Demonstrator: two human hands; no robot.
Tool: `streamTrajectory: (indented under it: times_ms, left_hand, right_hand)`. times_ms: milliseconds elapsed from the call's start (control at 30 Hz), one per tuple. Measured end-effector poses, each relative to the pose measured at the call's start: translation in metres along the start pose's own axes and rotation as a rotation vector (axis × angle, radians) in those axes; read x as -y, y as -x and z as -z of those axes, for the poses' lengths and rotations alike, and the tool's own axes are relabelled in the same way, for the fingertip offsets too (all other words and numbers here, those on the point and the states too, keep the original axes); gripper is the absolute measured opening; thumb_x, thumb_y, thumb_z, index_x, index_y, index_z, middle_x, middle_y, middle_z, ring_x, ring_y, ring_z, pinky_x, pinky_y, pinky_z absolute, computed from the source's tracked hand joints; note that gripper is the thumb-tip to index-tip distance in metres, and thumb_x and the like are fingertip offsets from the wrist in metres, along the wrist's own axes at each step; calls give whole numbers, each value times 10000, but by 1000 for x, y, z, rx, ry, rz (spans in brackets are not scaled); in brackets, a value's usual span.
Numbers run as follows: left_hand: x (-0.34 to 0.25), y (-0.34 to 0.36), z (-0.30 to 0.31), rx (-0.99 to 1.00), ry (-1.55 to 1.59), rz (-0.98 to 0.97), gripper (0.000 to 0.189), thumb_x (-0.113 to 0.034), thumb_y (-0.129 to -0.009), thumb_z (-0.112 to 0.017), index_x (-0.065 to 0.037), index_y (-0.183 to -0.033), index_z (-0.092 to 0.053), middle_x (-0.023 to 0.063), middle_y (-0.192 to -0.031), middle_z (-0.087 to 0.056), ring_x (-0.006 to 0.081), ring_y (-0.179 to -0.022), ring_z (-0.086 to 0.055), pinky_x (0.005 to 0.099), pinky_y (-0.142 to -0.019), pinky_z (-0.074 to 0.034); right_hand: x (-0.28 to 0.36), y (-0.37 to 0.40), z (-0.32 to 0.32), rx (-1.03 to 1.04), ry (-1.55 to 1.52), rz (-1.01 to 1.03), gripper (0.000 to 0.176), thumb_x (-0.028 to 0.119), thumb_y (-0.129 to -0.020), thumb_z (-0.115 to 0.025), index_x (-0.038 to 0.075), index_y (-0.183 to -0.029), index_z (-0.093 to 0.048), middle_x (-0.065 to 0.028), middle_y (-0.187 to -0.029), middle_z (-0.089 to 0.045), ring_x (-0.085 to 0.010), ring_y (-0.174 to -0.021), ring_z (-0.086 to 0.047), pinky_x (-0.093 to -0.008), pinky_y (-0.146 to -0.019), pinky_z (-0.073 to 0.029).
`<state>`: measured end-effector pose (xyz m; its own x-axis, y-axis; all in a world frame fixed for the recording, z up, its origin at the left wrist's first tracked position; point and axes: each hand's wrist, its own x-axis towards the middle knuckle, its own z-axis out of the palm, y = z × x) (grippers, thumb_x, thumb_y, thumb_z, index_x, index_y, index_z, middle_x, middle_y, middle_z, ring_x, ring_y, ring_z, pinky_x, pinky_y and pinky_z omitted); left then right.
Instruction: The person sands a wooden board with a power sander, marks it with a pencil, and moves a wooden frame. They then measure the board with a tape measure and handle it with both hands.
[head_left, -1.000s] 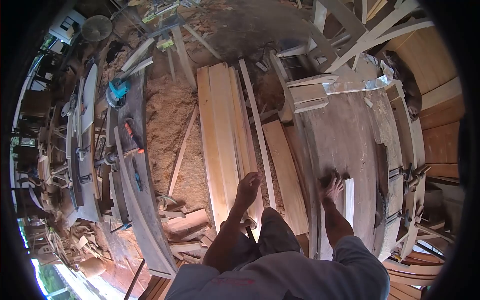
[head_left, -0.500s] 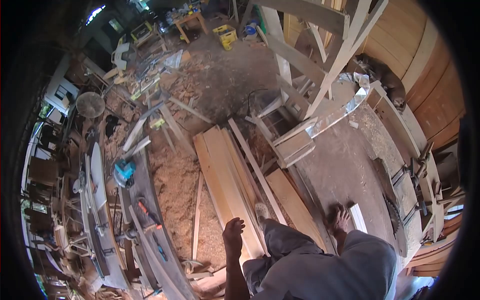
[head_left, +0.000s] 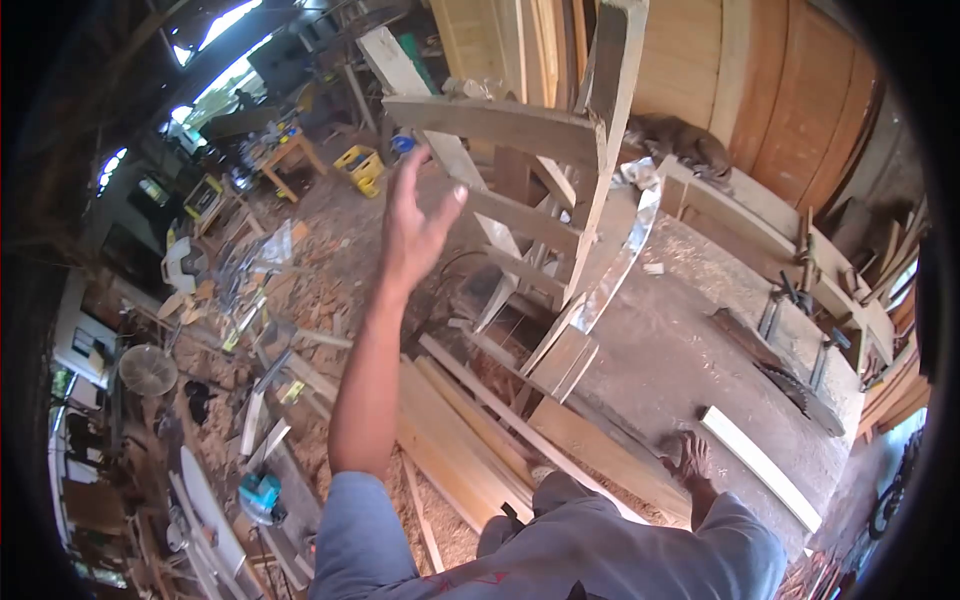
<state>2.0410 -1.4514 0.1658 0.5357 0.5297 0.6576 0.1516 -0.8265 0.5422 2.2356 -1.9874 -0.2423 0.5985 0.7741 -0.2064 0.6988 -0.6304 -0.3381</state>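
Observation:
My left hand (head_left: 415,230) is raised at arm's length, fingers and thumb apart, with nothing in it. In this view it overlaps the floor beside a wooden frame (head_left: 525,222) made of slats and posts. My right hand (head_left: 692,458) is planted on the grey-brown benchtop (head_left: 660,340) with its fingers spread. Just to its right lies a pale wooden strip (head_left: 762,468), close to the fingertips. A shiny silver band (head_left: 632,240) runs along a curved piece beside the frame.
Long boards (head_left: 445,440) lie left of the bench above sawdust. A toothed saw blade (head_left: 800,392) rests at the bench's right side. A teal power saw (head_left: 262,497) sits lower left. A brown animal (head_left: 680,145) lies by the wooden panels. A yellow crate (head_left: 358,168) stands farther back.
My left hand has swung up and forward from beside my body, fingers spreading. The view has tilted up and turned, showing more of the pale strip. My right hand remains on the bench.

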Motion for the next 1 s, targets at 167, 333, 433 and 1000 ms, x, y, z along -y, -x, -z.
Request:
streamTrajectory:
  times_ms: [167, 333, 433, 1000]
  left_hand:
    - [9, -82, 32, 46, 264, -23, 482, -219, -915, -608, 35, -1315, -521, 216, -1360, -533, 282, -1282, -497, 363, -1061, -385]
    - [32, -78, 40, 117, 240, -131, 497, -210, -902, -628, 53, -1307, -510, 220, -1335, -530, 321, -1281, -482, 388, -1081, -369]
    - [64, -93, 36, -72, 148, -150, 811, -316, -843, -738, 28, -1439, -310, 254, -1424, -361, 364, -1361, -335, 432, -1134, -288]
    - [130, -184, -16, 20, 823, 256, 246, -95, -775, -601, 81, -945, -619, 65, -871, -638, 159, -776, -562, 296, -737, -443]
  right_hand:
    - [18, 4, -2, -122, 0, -170, 718, 412, -833, -686, 22, -1359, -391, -229, -1379, -384, -431, -1278, -368, -548, -1072, -300]
    - [84, -73, -25, -411, -251, -34, 661, 347, -878, -666, 3, -1358, -369, -272, -1375, -372, -453, -1259, -396, -535, -1055, -342]
    - [192, -135, 53, -695, -375, 101, 692, 365, -906, -649, 5, -1403, -329, -270, -1399, -364, -423, -1297, -384, -506, -1064, -343]
    - [401, -280, 308, -1776, -835, 185, 646, 507, -881, -666, -12, -1202, -453, -83, -1031, -511, -189, -980, -500, -349, -901, -408]
